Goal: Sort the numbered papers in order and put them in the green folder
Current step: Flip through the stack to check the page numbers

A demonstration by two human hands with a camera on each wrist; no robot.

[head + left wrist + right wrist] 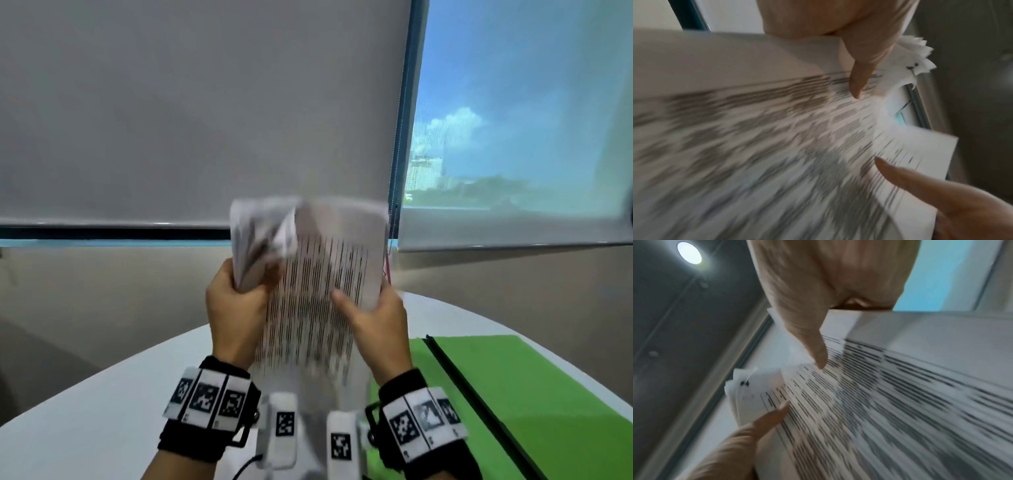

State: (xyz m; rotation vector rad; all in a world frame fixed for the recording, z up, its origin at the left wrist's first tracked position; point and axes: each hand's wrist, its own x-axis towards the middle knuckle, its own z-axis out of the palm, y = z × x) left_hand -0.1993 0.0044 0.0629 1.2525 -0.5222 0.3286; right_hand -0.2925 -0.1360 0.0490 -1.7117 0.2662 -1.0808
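We see our left hand (236, 305) gripping the left edge of the stack of papers (315, 308), fingers wrapped behind the sheets and the thumb pressed on the front near a corner that is folded over and fanned out. In the left wrist view the thumb (859, 81) of that hand lies across the printed page, just below the splayed corner (916, 61) of the sheets, where a small dark mark shows but cannot be read.

Our right hand (376, 318) holds the right edge of the same stack, its thumb laid flat on the printed face and its fingers hidden behind the paper. The right wrist view shows that thumb (818, 353) pointing down onto the lines of text, with the left thumb's tip touching the page lower down beside the curled corner.

Together the two hands hold the papers upright in the air in front of us, above the surface (102, 411) and not touching it. The top sheet is covered with dense lines of print, too blurred to read, and we cannot tell any page number.

The green folder (513, 394) lies open and flat on the white surface to our right, with a dark spine strip (479, 404) running along it. It sits just beside the right wrist, apart from the papers.

Both wrists wear black bands with white marker tags. Beyond the surface hangs a grey roller blind (205, 120), and a window (513, 120) to its right shows sky and distant buildings.
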